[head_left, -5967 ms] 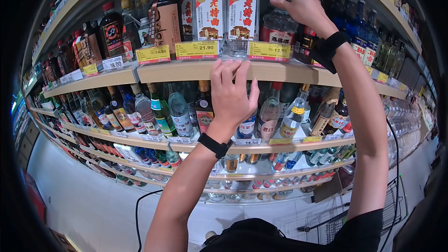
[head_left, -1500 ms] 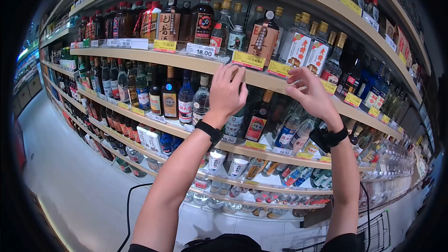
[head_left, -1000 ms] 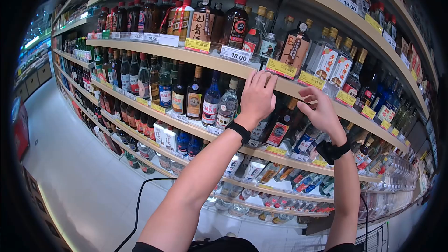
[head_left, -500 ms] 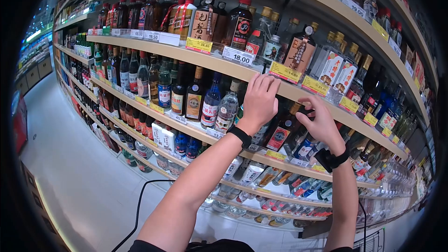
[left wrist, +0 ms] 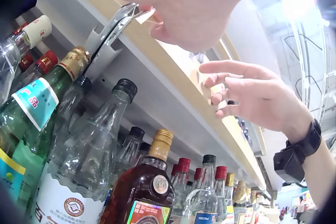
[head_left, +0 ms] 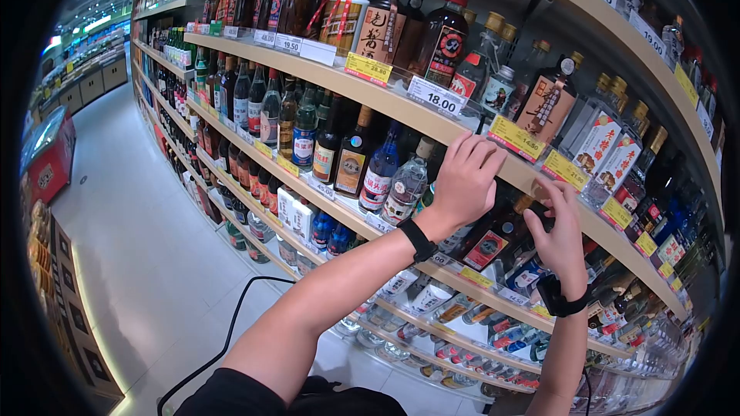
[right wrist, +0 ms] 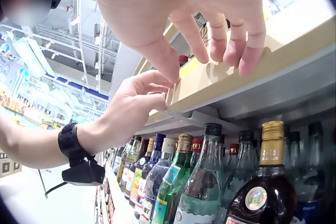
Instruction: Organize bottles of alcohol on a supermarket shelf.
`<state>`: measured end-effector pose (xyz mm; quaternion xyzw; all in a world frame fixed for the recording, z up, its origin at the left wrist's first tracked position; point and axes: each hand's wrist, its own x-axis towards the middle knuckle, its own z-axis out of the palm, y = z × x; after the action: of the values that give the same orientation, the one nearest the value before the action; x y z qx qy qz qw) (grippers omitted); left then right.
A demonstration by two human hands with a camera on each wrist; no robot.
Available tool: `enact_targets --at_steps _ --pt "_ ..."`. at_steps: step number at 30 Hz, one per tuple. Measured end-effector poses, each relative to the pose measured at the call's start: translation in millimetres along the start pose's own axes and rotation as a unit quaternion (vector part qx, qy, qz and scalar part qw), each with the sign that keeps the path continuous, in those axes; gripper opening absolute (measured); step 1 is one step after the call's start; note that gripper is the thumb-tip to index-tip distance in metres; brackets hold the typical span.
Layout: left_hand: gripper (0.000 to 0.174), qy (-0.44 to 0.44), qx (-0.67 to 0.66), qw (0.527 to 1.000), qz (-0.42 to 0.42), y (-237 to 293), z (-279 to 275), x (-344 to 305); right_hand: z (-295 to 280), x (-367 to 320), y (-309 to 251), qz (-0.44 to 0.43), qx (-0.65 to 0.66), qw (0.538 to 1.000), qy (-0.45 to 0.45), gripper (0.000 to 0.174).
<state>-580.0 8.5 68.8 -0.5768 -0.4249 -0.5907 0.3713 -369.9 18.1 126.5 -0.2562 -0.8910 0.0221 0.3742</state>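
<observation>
In the head view my left hand (head_left: 462, 185) is at the front edge of the upper shelf (head_left: 370, 104), fingers bent over it beside a yellow price label (head_left: 515, 137). The left wrist view shows its fingertips right at the end of a clear price strip (left wrist: 113, 29); the palm hides part of them. To its right, my right hand (head_left: 559, 223) has loosely bent, spread fingers and nothing between them. Its fingertips (right wrist: 249, 61) are close against the wooden shelf edge in the right wrist view. A dark bottle with a gold cap (right wrist: 272, 145) stands below.
Bottles crowd the shelves, including a brown-labelled bottle (head_left: 547, 108) and boxed white-labelled liquor (head_left: 597, 146) above the hands. Clear bottles (head_left: 408, 181) stand on the shelf beneath. The aisle floor (head_left: 131, 223) runs along the left, with a red chest (head_left: 48, 154) beyond. A black cable (head_left: 231, 323) hangs by the left arm.
Six seconds ago the right hand was at a gold-capped bottle; it has since come down to the shelf edge. The left hand has shifted left along the shelf, and the view has turned left.
</observation>
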Motion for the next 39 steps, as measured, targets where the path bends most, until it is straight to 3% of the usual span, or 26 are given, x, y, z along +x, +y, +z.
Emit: enact_targets --at_steps 4,10,13,16,19,20,23,27,35,39 --pt "0.045 -0.017 -0.010 1.000 0.008 -4 -4 0 16 1 0 -0.041 -0.061 0.995 0.065 0.037" --pt "0.045 -0.058 -0.085 0.992 0.068 -30 -22 4 39 7 -22 0.038 -0.109 0.989 0.096 0.024" --pt "0.045 -0.067 -0.186 0.976 0.096 -65 -64 -2 58 5 -51 0.068 -0.094 0.990 0.077 0.017" --pt "0.034 -0.020 -0.197 0.976 0.092 -124 -121 1 91 5 -99 0.139 -0.003 0.989 0.058 0.008" --pt "0.024 0.022 -0.158 0.984 0.078 -200 -166 8 128 20 -147 0.158 0.076 0.985 0.000 0.007" --pt "0.022 0.022 -0.142 0.987 0.072 -225 -182 12 141 27 -159 0.141 0.079 0.987 -0.002 0.010" --pt "0.014 0.007 -0.091 0.996 0.020 -293 -226 20 164 54 -198 0.194 0.062 0.977 -0.064 0.017" --pt "0.027 0.016 -0.016 1.000 0.006 -360 -270 28 190 89 -235 0.184 0.075 0.978 -0.070 0.019" --pt "0.035 -0.030 -0.026 0.999 0.018 -395 -279 19 222 151 -288 0.195 0.130 0.972 -0.011 0.019" --pt "0.032 -0.027 -0.014 1.000 -0.008 -393 -267 25 227 189 -300 0.206 -0.003 0.975 0.083 0.026"
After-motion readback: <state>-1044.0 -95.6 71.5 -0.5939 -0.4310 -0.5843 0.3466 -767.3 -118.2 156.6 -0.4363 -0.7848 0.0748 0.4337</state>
